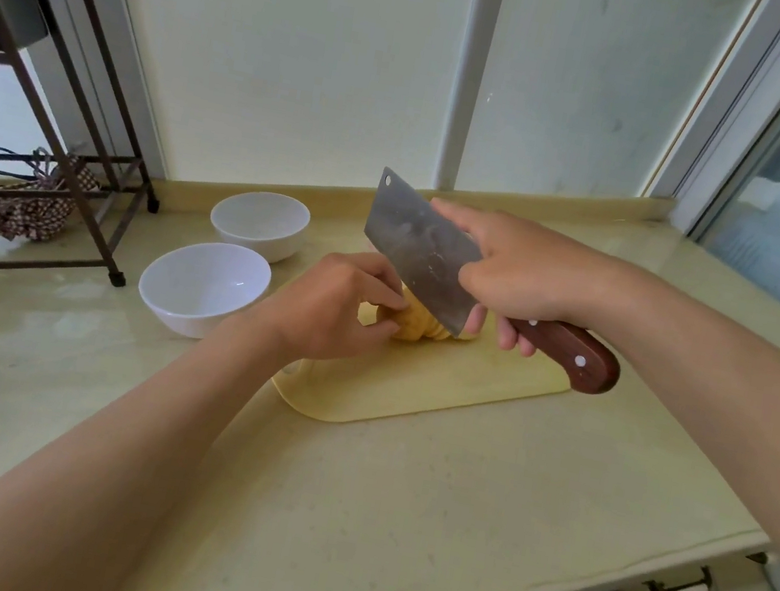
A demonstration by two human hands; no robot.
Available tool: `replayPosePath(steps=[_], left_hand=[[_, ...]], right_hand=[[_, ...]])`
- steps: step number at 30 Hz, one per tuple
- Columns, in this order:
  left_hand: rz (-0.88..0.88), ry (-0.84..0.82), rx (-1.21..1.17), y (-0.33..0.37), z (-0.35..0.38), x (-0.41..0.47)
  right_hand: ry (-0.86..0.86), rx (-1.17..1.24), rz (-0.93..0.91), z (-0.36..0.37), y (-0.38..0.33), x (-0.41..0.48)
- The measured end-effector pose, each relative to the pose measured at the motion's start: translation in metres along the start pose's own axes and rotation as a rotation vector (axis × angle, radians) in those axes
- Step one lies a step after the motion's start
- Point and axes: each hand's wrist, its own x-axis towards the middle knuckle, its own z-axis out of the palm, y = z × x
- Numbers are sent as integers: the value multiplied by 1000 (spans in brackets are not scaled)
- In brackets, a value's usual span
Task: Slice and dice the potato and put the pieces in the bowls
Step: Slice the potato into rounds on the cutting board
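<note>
A yellow potato (416,326) lies on the pale yellow cutting board (438,396), partly cut into slices on its right side. My left hand (339,307) grips the potato's left end with curled fingers. My right hand (510,274) holds a cleaver (419,248) by its brown wooden handle (573,359), forefinger along the blade's spine. The blade's lower edge is against the potato, beside the cut slices. Two white bowls stand left of the board, the near bowl (203,287) and the far bowl (260,222); nothing shows inside them.
A dark metal rack (88,172) stands at the back left with patterned cloth (30,209) under it. The beige counter (344,494) ends at a front edge on the lower right. Window panes rise behind the counter.
</note>
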Motion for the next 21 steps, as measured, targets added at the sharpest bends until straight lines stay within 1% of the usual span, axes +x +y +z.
replayPosePath(steps=[16, 21], left_hand=[[-93, 0, -75, -2, -1, 0], [-99, 5, -81, -2, 0, 0]], right_hand=[[-36, -24, 54, 3, -2, -18], [-46, -44, 64, 1, -3, -24]])
